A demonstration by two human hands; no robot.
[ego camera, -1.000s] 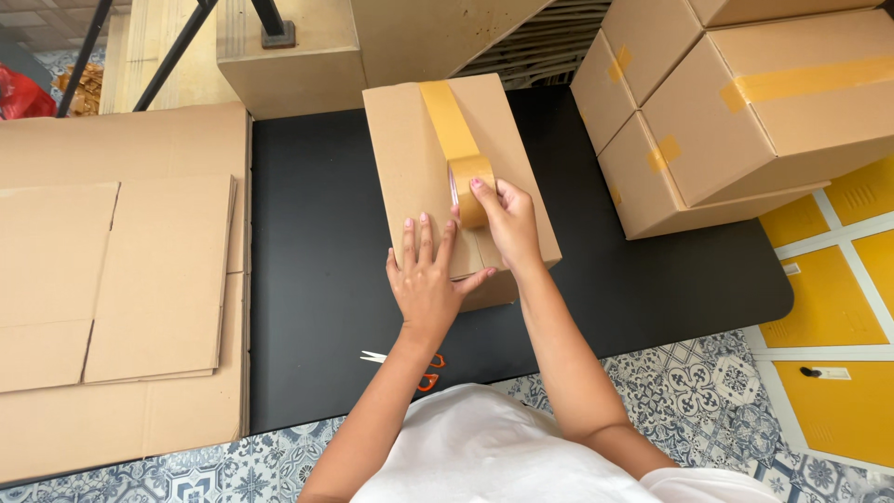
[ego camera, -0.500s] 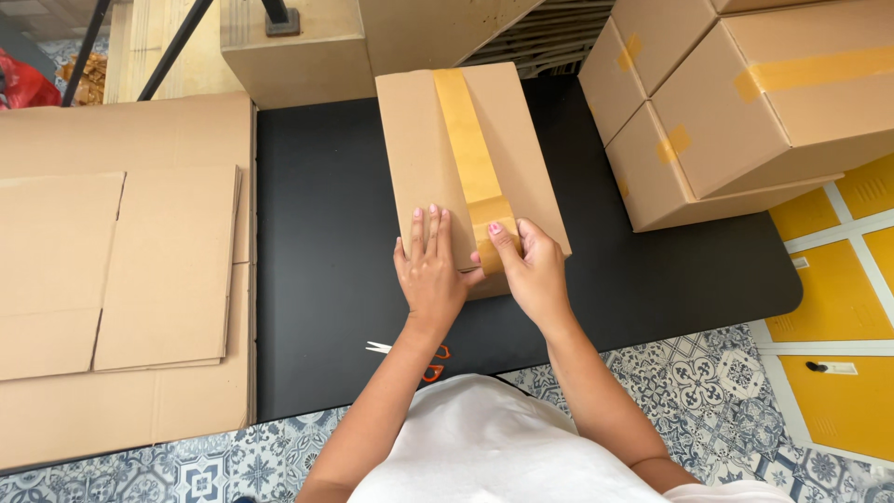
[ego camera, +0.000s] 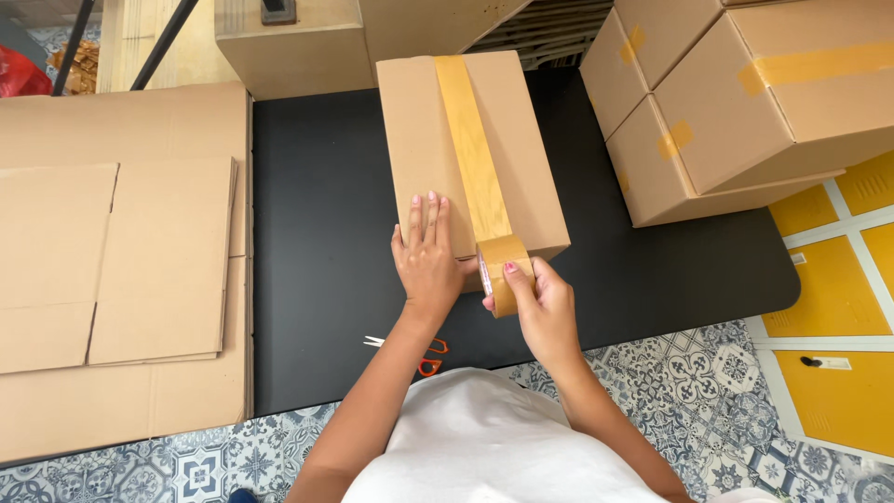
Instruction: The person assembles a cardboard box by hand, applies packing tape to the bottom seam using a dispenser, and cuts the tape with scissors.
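A closed cardboard box (ego camera: pixel 521 158) lies on a black table (ego camera: pixel 317 242), with a strip of tan tape (ego camera: pixel 470 149) running down its top seam. My left hand (ego camera: pixel 426 261) presses flat on the box's near left corner, fingers together. My right hand (ego camera: pixel 540 303) grips a roll of tan tape (ego camera: pixel 503 270) just past the box's near edge, the tape still joined to the strip.
Orange-handled scissors (ego camera: pixel 424 354) lie on the table near my body. Flat cardboard sheets (ego camera: pixel 112 261) are stacked at the left. Taped boxes (ego camera: pixel 745 102) are piled at the right, another box (ego camera: pixel 289 47) at the back. Patterned tile floor lies below.
My right hand has drawn the tape roll toward me along the box's seam, from the middle of the top to past its near edge. My left hand stayed pressed on the box.
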